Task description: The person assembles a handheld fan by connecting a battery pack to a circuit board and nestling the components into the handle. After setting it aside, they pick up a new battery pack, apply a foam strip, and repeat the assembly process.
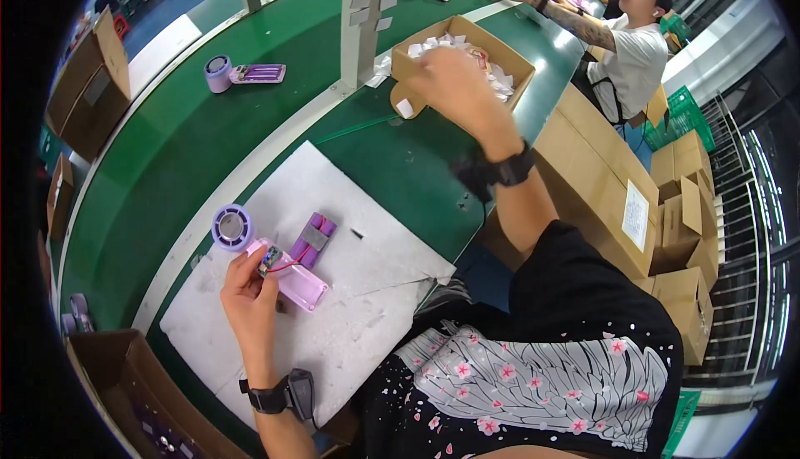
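Observation:
My left hand (248,291) grips a small lilac handheld fan (275,263) lying opened on a white foam sheet (333,292). Its round head (232,227) points up-left, and a small circuit board with red wires shows by my thumb. A purple battery pack (314,237) lies wired beside the fan. My right hand (454,80) is stretched forward into an open cardboard box (508,55) of small white pieces; whether its fingers hold anything is hidden.
A green conveyor belt (183,134) carries another lilac fan (242,73). Another person (621,42) works at the far right. Stacked cardboard boxes (642,209) stand on my right, and an open box (133,392) sits at lower left.

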`<action>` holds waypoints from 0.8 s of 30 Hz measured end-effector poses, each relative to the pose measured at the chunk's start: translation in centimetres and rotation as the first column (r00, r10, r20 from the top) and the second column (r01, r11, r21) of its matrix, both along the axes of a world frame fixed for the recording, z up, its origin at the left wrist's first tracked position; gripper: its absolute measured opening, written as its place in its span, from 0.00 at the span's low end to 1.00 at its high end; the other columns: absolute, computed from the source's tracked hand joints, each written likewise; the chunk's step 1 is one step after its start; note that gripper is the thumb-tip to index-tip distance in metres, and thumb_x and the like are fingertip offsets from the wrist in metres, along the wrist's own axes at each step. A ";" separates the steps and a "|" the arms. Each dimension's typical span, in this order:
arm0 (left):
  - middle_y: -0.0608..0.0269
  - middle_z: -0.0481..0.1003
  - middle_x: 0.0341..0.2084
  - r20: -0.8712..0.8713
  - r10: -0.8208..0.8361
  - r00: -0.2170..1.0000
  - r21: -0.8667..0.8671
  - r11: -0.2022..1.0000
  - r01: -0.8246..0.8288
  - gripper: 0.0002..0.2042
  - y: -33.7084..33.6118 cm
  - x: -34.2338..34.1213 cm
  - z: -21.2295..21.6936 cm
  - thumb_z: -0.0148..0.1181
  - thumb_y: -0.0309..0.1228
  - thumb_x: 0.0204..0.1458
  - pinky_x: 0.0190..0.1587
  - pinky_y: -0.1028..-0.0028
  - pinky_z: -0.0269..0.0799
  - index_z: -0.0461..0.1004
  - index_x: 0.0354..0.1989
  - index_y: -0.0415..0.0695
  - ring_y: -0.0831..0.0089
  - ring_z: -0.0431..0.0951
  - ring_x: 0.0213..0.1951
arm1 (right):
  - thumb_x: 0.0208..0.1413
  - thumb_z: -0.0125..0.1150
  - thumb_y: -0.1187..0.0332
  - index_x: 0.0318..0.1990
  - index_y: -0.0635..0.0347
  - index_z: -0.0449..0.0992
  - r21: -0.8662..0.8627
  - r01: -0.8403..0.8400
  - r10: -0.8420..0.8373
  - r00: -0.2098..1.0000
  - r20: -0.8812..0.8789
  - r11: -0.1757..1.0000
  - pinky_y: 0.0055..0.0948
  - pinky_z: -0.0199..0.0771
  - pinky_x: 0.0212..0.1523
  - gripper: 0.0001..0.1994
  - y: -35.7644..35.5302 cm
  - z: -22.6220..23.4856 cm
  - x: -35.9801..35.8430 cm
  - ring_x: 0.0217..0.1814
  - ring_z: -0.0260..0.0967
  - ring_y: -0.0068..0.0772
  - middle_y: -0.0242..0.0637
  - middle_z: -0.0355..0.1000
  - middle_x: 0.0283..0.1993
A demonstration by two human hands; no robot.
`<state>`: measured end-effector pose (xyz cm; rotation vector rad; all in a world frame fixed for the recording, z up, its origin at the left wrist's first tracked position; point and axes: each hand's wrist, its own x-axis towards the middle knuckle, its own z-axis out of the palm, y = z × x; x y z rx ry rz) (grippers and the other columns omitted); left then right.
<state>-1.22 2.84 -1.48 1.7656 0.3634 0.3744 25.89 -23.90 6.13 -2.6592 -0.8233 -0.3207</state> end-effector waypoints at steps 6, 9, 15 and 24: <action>0.60 0.69 0.47 -0.034 0.038 0.999 0.089 0.995 -0.034 0.18 1.1 -0.6 -0.5 0.52 0.13 0.46 0.44 0.81 0.69 0.74 0.48 0.33 0.76 0.73 0.43 | 0.43 0.66 0.63 0.39 0.60 0.74 0.215 -0.759 0.788 0.576 -0.217 0.614 0.38 0.69 0.47 0.16 11.5 -4.4 -9.8 0.47 0.68 0.45 0.42 0.71 0.42; 0.60 0.69 0.48 -0.010 0.059 0.998 0.065 0.996 -0.058 0.18 1.3 -0.9 -0.6 0.53 0.13 0.46 0.45 0.80 0.69 0.74 0.48 0.32 0.75 0.73 0.43 | 0.41 0.68 0.63 0.41 0.60 0.73 0.201 -0.843 0.840 0.414 -0.352 0.500 0.38 0.68 0.49 0.19 13.4 -5.1 -10.9 0.48 0.67 0.45 0.41 0.70 0.44; 0.58 0.67 0.49 -0.050 0.077 0.996 0.003 0.997 -0.077 0.17 0.4 -0.4 0.7 0.54 0.14 0.47 0.47 0.79 0.70 0.73 0.48 0.31 0.74 0.73 0.44 | 0.39 0.69 0.65 0.40 0.60 0.73 0.380 -0.861 0.930 0.241 -0.279 0.338 0.37 0.69 0.46 0.19 13.1 -7.1 -9.5 0.44 0.68 0.43 0.40 0.70 0.40; 0.56 0.74 0.41 -0.138 0.076 0.987 0.300 0.953 -0.032 0.16 -0.7 0.0 1.4 0.62 0.22 0.45 0.33 0.80 0.71 0.78 0.45 0.40 0.77 0.75 0.30 | 0.51 0.61 0.71 0.50 0.61 0.70 0.526 -0.572 0.645 0.006 -0.764 0.629 0.24 0.71 0.32 0.17 10.2 -3.2 -8.5 0.30 0.72 0.22 0.36 0.76 0.28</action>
